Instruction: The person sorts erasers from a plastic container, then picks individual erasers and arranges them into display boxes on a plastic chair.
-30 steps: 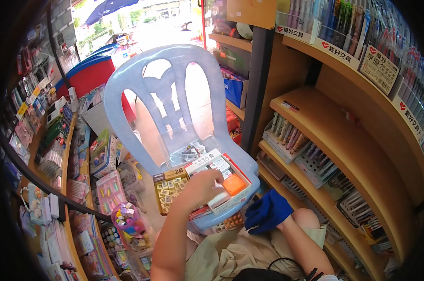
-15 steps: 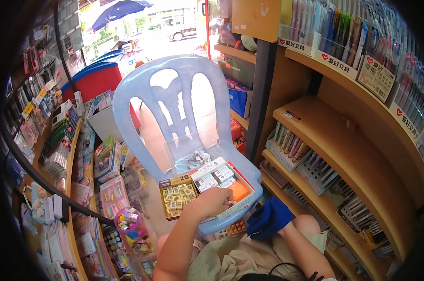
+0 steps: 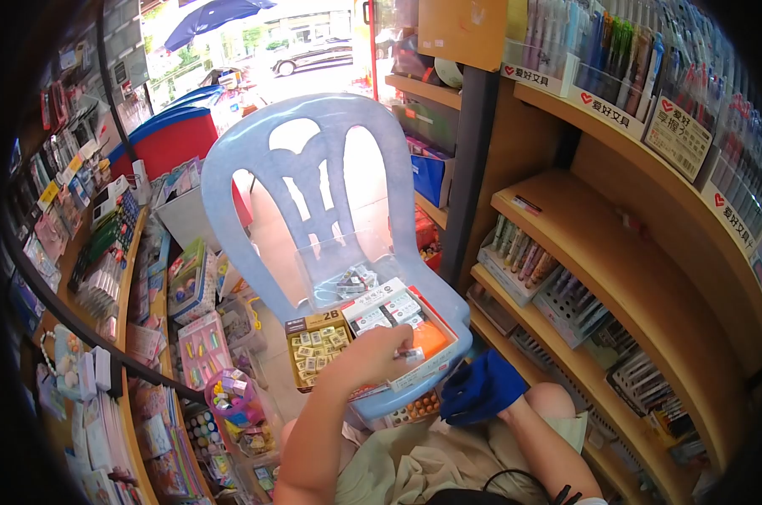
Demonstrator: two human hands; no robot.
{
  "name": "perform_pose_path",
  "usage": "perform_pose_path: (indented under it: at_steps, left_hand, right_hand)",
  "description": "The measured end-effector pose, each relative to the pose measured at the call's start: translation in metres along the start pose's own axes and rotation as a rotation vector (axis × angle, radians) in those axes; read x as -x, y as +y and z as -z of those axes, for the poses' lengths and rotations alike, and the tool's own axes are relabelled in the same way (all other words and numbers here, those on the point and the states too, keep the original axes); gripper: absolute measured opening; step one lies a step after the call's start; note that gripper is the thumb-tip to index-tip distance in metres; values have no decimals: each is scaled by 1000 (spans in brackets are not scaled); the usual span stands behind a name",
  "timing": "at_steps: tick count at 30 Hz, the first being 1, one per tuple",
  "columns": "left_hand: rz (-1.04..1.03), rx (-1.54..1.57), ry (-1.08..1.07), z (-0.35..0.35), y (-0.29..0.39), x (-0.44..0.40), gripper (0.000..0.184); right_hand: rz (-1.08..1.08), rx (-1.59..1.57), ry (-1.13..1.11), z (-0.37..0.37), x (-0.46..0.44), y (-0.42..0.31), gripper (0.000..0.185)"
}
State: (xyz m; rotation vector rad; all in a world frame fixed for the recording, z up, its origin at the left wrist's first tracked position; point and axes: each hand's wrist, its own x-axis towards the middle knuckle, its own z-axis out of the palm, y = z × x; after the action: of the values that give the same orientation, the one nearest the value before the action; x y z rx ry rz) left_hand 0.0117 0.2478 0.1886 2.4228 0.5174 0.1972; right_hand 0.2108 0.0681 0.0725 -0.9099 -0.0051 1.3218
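My left hand (image 3: 385, 353) is bare and reaches over the front of a white and red box (image 3: 414, 378) on the blue chair. Its fingers are closed on a small white item (image 3: 413, 354), beside an orange object (image 3: 430, 338) inside the box. White packets (image 3: 402, 309) fill the back of that box. Left of it stands a brown box (image 3: 295, 326) of small cream pieces; behind is a clear tray (image 3: 322, 292) with small packets. My right hand (image 3: 482, 390) rests by my knee, covered by a blue glove that hides its fingers.
The blue plastic chair (image 3: 229, 160) stands before me. Curved wooden shelves (image 3: 616, 227) with pens rise on the right. Stationery racks, a pink basket (image 3: 234, 397) and a pink tray (image 3: 204, 349) are on the left. Past the chair is a bright doorway.
The chair and boxes sit lower in view than a second ago. My left hand has shifted slightly within the white and red box, and the small white item now shows at its fingertips.
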Motion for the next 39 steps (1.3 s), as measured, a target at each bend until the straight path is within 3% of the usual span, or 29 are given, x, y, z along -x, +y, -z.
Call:
perform_pose_path:
  at_steps: [3,5,7,10,13,15,19,20,23,26,32,35,39]
  left_hand:
    - [187,136,24,21,18,4,23]
    - [119,249,102,14,15,3,18]
    - [6,313,154,2,14,0,18]
    - [-80,355,209,-17,36,-5,16]
    - [-50,265,245,-54,57,-12,18]
    - [-288,140,392,-94,49,-22,20]
    - [-271,105,247,-106,60,-17,27]
    - [-279,76,238,-106,62,-16,32]
    - [-279,54,305,-100,62,-16,34]
    - [-247,73,216,-100,57,-16,37]
    - [-296,51,158,-112,62,-15,50]
    - [-307,25,192,-114,64,-16,58]
    - [-312,5,258,-116,62,-18,63]
  right_hand:
    - [171,582,-200,6,-8,1,28]
    - [352,1268,-359,-23,4,-18,34]
    - [526,1499,-534,-41,14,-29,41]
    - [588,1119,-617,-56,29,-34,45]
    - [499,1094,-463,-74,50,-37,49]
    - [661,1063,-448,-65,42,-30,53]
    - [266,252,-463,-5,3,-8,19]
    - [350,335,-408,8,-7,0,15]
    - [185,113,-317,-6,2,-8,11]
    - [173,168,-183,-24,17,-15,11]
    - [19,-185,-315,10,-1,-8,17]
    - [12,-79,-242,30,-11,-6,22]
    - [-17,-64,-319,17,-5,-8,29]
